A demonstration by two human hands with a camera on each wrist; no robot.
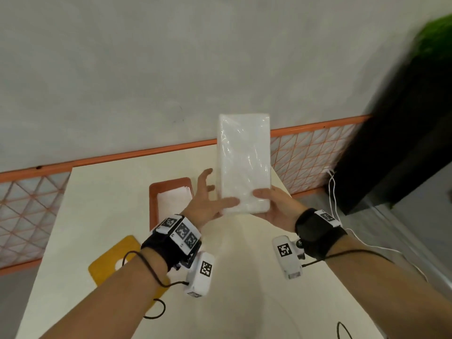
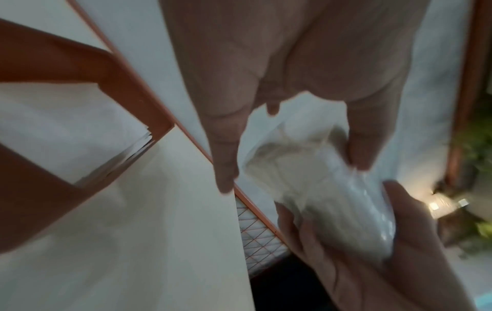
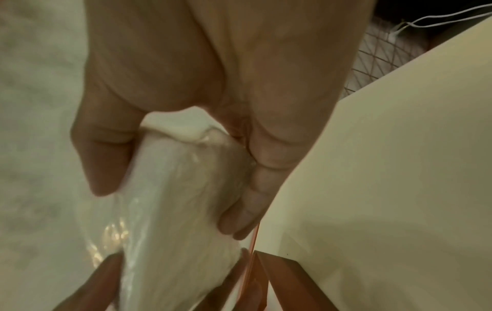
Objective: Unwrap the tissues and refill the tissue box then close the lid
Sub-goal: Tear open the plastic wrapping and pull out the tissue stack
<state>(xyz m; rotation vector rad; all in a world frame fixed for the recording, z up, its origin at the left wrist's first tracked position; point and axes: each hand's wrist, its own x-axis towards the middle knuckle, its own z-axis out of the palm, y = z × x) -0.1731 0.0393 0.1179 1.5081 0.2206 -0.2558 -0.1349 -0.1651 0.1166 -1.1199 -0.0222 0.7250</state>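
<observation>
Head view, from the left: a yellow lid (image 1: 111, 259) with a pale slot lies flat on the cream table (image 1: 80, 216), under and behind the left forearm. Ahead of that wrist sits the orange tissue box (image 1: 152, 196), open on top, with a layer of white tissues (image 1: 175, 195) inside. The left hand (image 1: 206, 204) is just to the right of the box, fingers spread and mostly straight, its thumb lying across the near end of the wrapped tissue pack (image 1: 244, 162); it steadies the pack rather than closing round it. The pack, still sealed in clear glossy film, is held up off the table, its long side pointing away from the person, between the two hands. The right hand (image 1: 275, 204) grasps the pack's near right corner, thumb on top and fingers beneath. In the left wrist view the left hand's fingers (image 2: 226, 151) are extended beside the pack's end (image 2: 293, 172), with the box wall (image 2: 127, 84) to their left. In the right wrist view the right hand (image 3: 213, 73) pinches the pack (image 3: 181, 189) between thumb and fingers. Further right, a white cable (image 1: 332, 189) hangs by an orange mesh fence (image 1: 310, 152).
</observation>
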